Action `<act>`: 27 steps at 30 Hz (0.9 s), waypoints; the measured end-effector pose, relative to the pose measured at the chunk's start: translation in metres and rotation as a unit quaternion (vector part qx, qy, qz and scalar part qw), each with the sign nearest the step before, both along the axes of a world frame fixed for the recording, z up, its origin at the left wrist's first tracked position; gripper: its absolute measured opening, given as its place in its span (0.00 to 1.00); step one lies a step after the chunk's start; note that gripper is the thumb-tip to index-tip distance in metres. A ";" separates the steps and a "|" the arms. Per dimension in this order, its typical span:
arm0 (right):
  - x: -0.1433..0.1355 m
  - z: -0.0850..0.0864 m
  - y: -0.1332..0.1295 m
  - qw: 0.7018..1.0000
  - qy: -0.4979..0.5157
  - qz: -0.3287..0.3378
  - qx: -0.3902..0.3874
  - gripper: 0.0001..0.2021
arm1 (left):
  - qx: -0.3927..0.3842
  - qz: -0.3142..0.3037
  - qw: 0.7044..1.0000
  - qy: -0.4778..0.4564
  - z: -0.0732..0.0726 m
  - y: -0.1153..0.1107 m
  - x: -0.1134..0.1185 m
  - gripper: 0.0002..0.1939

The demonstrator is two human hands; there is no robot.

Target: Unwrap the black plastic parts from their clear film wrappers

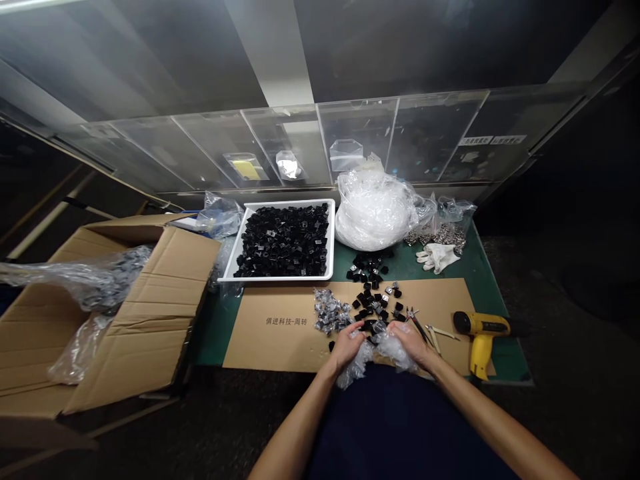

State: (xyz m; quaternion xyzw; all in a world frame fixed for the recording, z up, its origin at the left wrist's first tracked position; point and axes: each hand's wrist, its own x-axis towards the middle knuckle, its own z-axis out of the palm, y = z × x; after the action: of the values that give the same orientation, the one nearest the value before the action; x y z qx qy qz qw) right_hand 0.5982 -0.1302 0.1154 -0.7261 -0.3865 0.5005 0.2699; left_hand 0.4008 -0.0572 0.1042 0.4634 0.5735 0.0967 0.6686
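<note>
At the cardboard sheet's near edge, my left hand (349, 345) and my right hand (411, 341) are close together. Both have their fingers closed on crumpled clear plastic bags (395, 350); I cannot tell whether it is one bag or several. Just beyond my fingertips lie loose small black parts (367, 303), some with silvery faces. Left of them is a heap of small parts in clear wrapping (331, 312). Beside my right hand, pliers (416, 321) rest on the cardboard sheet (280, 343). My fingers hide part of the plastic.
A white tray (331, 263) full of black parts stands behind the sheet. Right of it are a large plastic bag of white items (375, 210), a white glove (439, 257) and bagged metal parts (450, 235). A yellow heat gun (483, 337) lies right; an open carton (145, 320) stands left.
</note>
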 end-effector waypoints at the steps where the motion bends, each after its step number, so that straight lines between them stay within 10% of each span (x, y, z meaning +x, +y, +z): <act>1: 0.000 -0.002 0.002 1.000 -0.009 -0.011 -0.004 0.13 | -0.002 0.015 1.000 0.027 -0.007 0.000 -0.004 0.22; 11: 0.008 -0.008 0.016 0.994 -0.089 -0.049 -0.033 0.12 | 0.055 0.070 0.974 0.209 -0.040 -0.003 -0.042 0.11; 27: -0.008 0.024 0.003 0.998 -0.062 0.006 -0.012 0.14 | 0.151 -0.041 0.952 0.264 -0.048 0.014 0.005 0.20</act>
State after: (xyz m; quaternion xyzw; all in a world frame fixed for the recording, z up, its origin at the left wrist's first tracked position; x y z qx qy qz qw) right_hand 0.5898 -0.1275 0.1391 -0.7568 -0.4009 0.4602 0.2339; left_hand 0.4056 -0.0433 0.0560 0.5908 0.6891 0.0288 0.4186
